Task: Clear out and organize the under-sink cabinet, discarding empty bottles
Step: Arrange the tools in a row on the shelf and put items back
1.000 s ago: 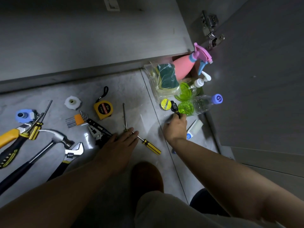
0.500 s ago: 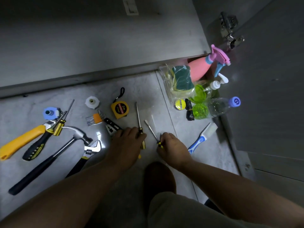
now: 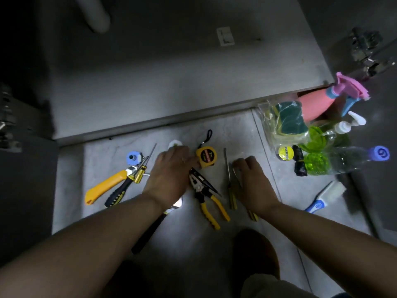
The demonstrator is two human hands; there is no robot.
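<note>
My left hand [image 3: 169,175] lies palm down over the tools on the floor, its fingertips against the yellow tape measure [image 3: 206,157] and beside a white tape roll [image 3: 174,143]. My right hand [image 3: 251,179] rests on two yellow-handled screwdrivers [image 3: 232,197], fingers curled down over one of them. The bottles stand at the right by the cabinet: a pink spray bottle [image 3: 315,104], a green pump bottle [image 3: 335,132] and a clear bottle with a blue cap [image 3: 343,160] lying on its side. The cabinet floor [image 3: 171,72] is bare.
Yellow-handled pliers [image 3: 206,196] lie between my hands. A yellow utility knife [image 3: 105,187], another screwdriver [image 3: 120,190] and a blue fitting [image 3: 133,158] lie left; a hammer handle [image 3: 148,231] runs under my left arm. A bag of sponges [image 3: 285,121], a yellow tape roll [image 3: 285,153] and a brush [image 3: 324,196] sit right, near the open door [image 3: 378,168].
My right hand left the bottles and came back to the screwdrivers, bringing one alongside the other. My left hand moved forward from the screwdriver to the tape measure. The view tilted up.
</note>
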